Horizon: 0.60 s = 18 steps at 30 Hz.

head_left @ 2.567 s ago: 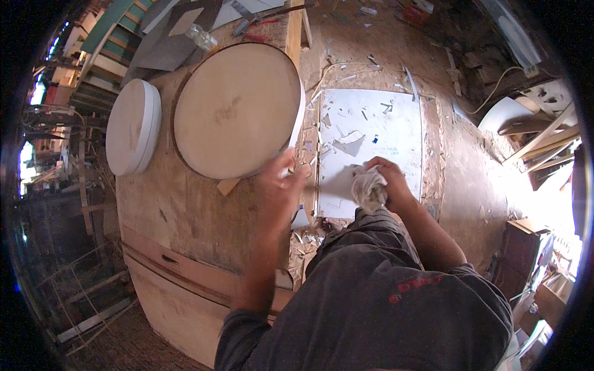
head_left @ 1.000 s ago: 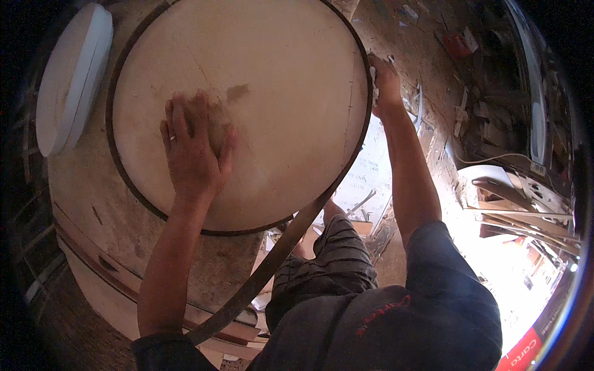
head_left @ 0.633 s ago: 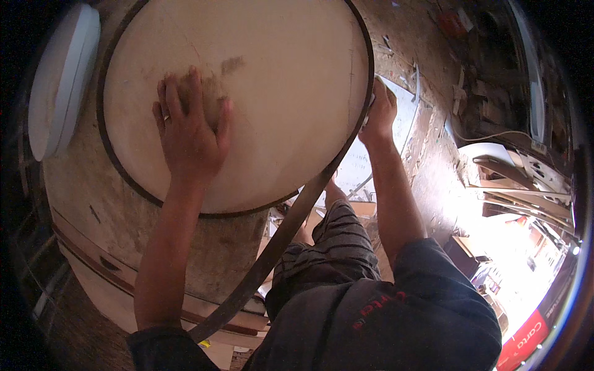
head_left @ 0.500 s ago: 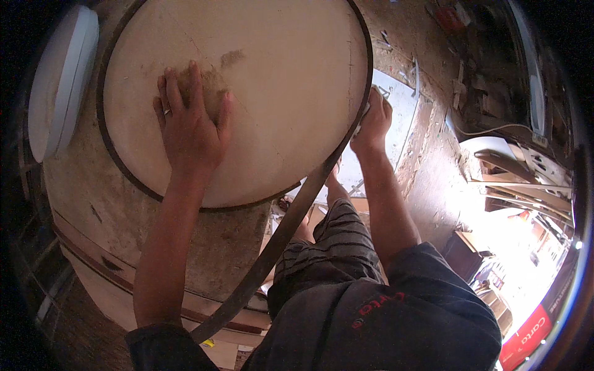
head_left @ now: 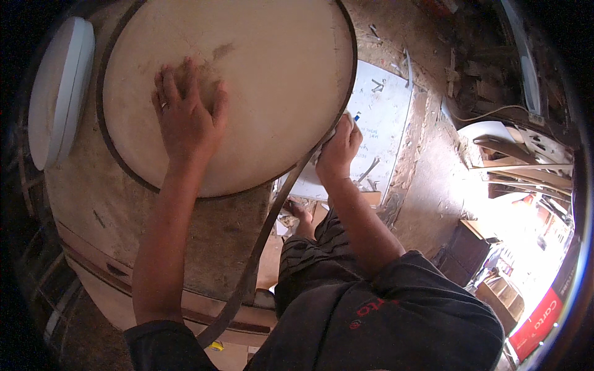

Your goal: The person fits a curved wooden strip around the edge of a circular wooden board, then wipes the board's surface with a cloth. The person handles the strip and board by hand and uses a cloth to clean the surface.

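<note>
A large round pale wooden panel (head_left: 272, 80) with a dark strip around its edge fills the upper middle. My left hand (head_left: 189, 117) lies flat on it, fingers spread, beside a dusty brown patch. At the panel's right rim, my right hand (head_left: 339, 145) is closed and pressed to the edge. Something small and pale shows at its fingers, mostly hidden. From just beside that hand, the loose length of the dark edge strip (head_left: 257, 250) hangs away from the rim and runs down past my left forearm.
The panel rests on a worn wooden worktop (head_left: 216, 247). A white rounded panel (head_left: 62, 93) stands at the far left. Below on the right lies a white board (head_left: 387, 117) with offcuts on it. Curved wooden pieces (head_left: 526, 161) are stacked farther right, beyond a dark cabinet (head_left: 464, 253).
My right hand has slid along the rim toward me, and the strip now leaves the edge farther round. The loose length hangs more steeply. My left hand stays on the same part of the panel.
</note>
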### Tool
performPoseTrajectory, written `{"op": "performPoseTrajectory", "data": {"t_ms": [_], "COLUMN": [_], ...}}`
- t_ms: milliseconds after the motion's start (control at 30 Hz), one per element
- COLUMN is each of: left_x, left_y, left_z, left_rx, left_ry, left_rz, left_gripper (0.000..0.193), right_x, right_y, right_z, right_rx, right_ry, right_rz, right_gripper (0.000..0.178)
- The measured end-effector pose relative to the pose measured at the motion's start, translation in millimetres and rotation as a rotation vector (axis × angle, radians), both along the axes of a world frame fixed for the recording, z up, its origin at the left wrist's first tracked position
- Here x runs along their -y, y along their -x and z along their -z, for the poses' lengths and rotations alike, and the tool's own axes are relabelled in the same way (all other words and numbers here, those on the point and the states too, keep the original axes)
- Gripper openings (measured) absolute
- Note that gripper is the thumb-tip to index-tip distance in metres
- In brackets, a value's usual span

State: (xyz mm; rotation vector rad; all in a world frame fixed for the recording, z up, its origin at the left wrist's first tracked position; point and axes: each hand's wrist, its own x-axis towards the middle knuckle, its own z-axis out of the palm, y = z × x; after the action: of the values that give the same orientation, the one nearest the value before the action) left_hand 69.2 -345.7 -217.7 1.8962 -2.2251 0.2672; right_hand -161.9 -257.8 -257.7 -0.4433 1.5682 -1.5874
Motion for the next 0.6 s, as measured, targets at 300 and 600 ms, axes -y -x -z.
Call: {"op": "performPoseTrajectory", "data": {"t_ms": [300,600], "left_x": [-0.9,0.7], "left_y": [-14.1,-17.6], "left_z": [-5.9,0.0], "left_rx": [0.0,-0.073], "left_ry": [-0.072,-0.1], "left_rz": [0.063,0.138], "left_gripper": [0.074,0.072], "right_x": [28.4,146.8], "right_y": [118.7,94.2], "right_z": [14.8,35.4], "right_rx": [0.121,-0.317], "right_ry": [-0.102,-0.11], "right_rz": [-0.233,-0.394], "right_gripper": [0.034,0.052]}}
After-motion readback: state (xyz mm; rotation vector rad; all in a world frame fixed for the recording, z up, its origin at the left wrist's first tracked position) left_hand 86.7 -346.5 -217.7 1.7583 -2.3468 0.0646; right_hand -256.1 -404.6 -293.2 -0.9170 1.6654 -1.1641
